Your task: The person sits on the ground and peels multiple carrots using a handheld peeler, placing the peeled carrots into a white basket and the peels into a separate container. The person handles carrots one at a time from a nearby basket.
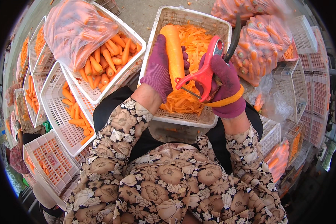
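In my gloved left hand (157, 65) a thick, pale-orange carrot (172, 50) stands lengthwise, its surface smooth. My right hand (228, 84), also in a purple glove, grips a red-handled peeler (197, 79) whose metal blade lies near the carrot's lower end. A dark curved blade (234, 37) juts up from the same hand; its handle is hidden by the fingers. An orange strip (226, 98) crosses the right glove near the wrist. Below both hands sits a white plastic crate (182, 121) holding a heap of carrot peelings (196, 36).
At the left, a white crate (93, 99) holds carrots spilling from a clear plastic bag (75, 33). Another crate (63, 134) beside it contains carrots. Bagged carrots (260, 44) stand at the right, before stacked crates (288, 84). A person (16, 156) is partly visible at far left.
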The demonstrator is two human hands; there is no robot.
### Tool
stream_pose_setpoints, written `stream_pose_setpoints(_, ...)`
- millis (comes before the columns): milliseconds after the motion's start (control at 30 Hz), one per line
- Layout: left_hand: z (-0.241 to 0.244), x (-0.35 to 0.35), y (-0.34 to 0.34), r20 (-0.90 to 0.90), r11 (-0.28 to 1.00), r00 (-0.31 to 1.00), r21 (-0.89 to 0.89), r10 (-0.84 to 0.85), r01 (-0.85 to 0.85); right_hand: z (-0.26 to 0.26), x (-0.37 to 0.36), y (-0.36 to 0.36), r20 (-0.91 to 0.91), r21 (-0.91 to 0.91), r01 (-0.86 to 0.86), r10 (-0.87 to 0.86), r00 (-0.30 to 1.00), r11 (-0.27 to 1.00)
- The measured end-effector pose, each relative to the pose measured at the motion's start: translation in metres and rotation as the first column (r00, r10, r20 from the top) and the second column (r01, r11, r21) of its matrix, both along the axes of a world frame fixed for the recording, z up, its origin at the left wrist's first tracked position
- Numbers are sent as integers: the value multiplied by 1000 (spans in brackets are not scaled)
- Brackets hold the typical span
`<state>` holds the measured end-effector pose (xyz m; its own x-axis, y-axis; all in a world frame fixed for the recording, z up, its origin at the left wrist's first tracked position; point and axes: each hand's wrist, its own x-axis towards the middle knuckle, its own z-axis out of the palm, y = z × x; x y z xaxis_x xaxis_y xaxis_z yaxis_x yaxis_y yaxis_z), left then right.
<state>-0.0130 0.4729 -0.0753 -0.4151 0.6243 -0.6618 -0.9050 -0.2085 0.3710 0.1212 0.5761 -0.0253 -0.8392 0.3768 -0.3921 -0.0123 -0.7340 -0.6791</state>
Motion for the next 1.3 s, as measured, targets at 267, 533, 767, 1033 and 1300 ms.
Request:
stream_pose_setpoints(267, 2, 10, 6, 24, 1000, 999, -13, 22, -22, 4, -10, -5, 169, 110, 33, -51, 984, 993)
stream_pose_setpoints(533, 34, 52, -8, -106, 939, 934, -71, -342, 336, -20, -18, 51, 55, 174, 188, -200, 978, 967)
stream_pose_setpoints(767, 2, 75, -27, -969, 957, -78, -245, -235, 156, -34, -7, 106, -34, 252, 396, -401, 915, 883)
stream_pose_setpoints(1033, 19, 52, -16, -375, 911, 834, -87, -405, 403, -14, 2, 85, -71, 254, 359, -353, 933, 898)
stream_pose_setpoints(1300, 12, 10, -5, 37, 980, 980, -23, -196, 197, -19, 8, 35, -53, 225, 152, -144, 988, 962)
